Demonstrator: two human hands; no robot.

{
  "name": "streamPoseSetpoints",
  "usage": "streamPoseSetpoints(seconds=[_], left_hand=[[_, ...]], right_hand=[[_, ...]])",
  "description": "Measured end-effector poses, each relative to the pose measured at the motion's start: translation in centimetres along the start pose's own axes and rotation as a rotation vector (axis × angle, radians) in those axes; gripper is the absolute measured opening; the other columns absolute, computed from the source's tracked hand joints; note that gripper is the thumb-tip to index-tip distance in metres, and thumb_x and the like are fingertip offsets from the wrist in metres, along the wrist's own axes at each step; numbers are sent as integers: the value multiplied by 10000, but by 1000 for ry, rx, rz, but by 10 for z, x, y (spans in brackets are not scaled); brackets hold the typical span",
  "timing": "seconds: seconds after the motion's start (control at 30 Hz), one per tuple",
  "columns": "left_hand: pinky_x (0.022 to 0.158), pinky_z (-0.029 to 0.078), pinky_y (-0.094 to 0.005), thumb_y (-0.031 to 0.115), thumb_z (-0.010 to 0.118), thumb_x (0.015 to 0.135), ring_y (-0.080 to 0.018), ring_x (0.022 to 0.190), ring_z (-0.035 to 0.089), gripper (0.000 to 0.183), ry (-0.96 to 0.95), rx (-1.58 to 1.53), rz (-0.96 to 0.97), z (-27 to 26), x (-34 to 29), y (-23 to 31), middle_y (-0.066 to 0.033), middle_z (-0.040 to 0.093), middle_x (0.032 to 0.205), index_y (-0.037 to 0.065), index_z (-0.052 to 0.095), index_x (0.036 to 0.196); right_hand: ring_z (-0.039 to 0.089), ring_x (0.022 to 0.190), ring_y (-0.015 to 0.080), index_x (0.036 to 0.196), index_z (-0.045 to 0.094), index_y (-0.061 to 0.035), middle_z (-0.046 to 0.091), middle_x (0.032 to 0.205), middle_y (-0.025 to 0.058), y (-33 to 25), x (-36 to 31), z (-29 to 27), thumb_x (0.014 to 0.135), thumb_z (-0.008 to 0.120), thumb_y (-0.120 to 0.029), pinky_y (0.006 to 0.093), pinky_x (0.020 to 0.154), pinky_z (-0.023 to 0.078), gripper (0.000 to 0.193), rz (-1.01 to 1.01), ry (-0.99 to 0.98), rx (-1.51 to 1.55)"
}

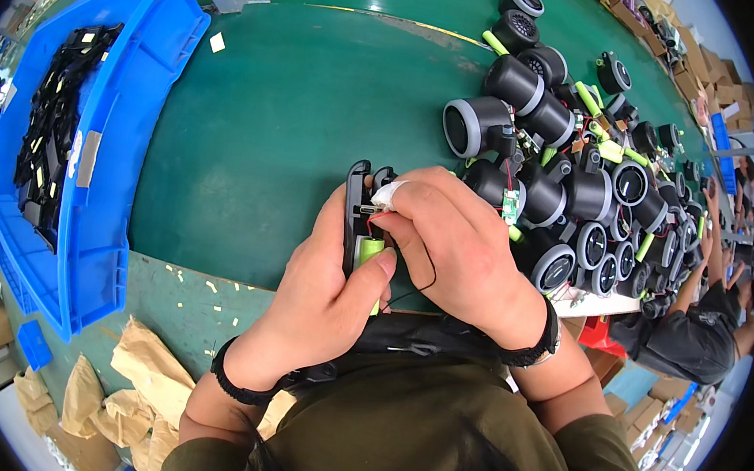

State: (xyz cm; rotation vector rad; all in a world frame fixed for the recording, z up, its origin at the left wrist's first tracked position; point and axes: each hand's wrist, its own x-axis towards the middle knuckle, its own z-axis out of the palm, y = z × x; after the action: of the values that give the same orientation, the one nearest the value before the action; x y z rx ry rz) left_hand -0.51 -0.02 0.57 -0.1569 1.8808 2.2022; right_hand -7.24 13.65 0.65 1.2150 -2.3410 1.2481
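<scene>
At the near edge of the smooth green counter (pixel 252 137), a black, elongated plastic housing (pixel 355 205) and a lime-green cylindrical cell (pixel 370 250) were gripped together in the left hand (pixel 325 280). The right hand (pixel 469 252) was bent, fingertips gathered beside a thin red wire (pixel 371 221) — whether pinching it could not be told. Open surface extended beyond, between a ribbed blue plastic bin (pixel 112 131) at left and heaped black, grey-rimmed cylindrical units (pixel 544 197) at right.
</scene>
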Motion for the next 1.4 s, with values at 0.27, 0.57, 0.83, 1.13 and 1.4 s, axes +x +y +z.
streamPoseSetpoints(seconds=[0.27, 0.57, 0.83, 1.13, 1.4], left_hand=[[567, 487, -268, 11, 444, 850, -123, 604, 545, 541, -18, 12, 15, -1, -3, 5, -76, 527, 782, -41, 198, 1330], [558, 491, -269, 3, 451, 849, -125, 610, 555, 552, -1, -7, 24, -1, -8, 5, -79, 530, 802, -48, 194, 1334], [555, 485, -264, -9, 458, 839, -132, 598, 562, 551, 26, 31, 48, -2, -8, 2, -88, 544, 817, -49, 214, 1331], [732, 475, -355, -23, 482, 793, -325, 830, 591, 558, 24, 407, 185, -1, -7, 3, -202, 525, 1029, -57, 247, 1298], [878, 417, -376, -20, 483, 795, -389, 1040, 515, 570, -4, 524, 284, -1, -7, 1, -250, 473, 1137, -80, 217, 1296]], right_hand=[[559, 694, 278, 889, 529, 16, 528, 801, 128, 2, 0, -2, 700, 630, 1, 342, 564, 472, 214, -68, -23, -7], [569, 662, 252, 845, 566, 10, 579, 795, 123, -6, 0, -1, 669, 670, 56, 310, 554, 468, 209, -23, 39, 7], [569, 653, 260, 855, 558, 13, 571, 788, 131, -9, -1, -3, 663, 674, 58, 313, 542, 467, 228, -2, 4, -50], [576, 645, 258, 860, 555, 17, 574, 787, 135, -15, -4, 2, 665, 658, 71, 305, 541, 477, 227, 47, 44, -109], [585, 627, 257, 856, 554, 15, 579, 772, 134, -12, -5, -7, 670, 656, 74, 303, 529, 486, 220, 60, -67, -33]])
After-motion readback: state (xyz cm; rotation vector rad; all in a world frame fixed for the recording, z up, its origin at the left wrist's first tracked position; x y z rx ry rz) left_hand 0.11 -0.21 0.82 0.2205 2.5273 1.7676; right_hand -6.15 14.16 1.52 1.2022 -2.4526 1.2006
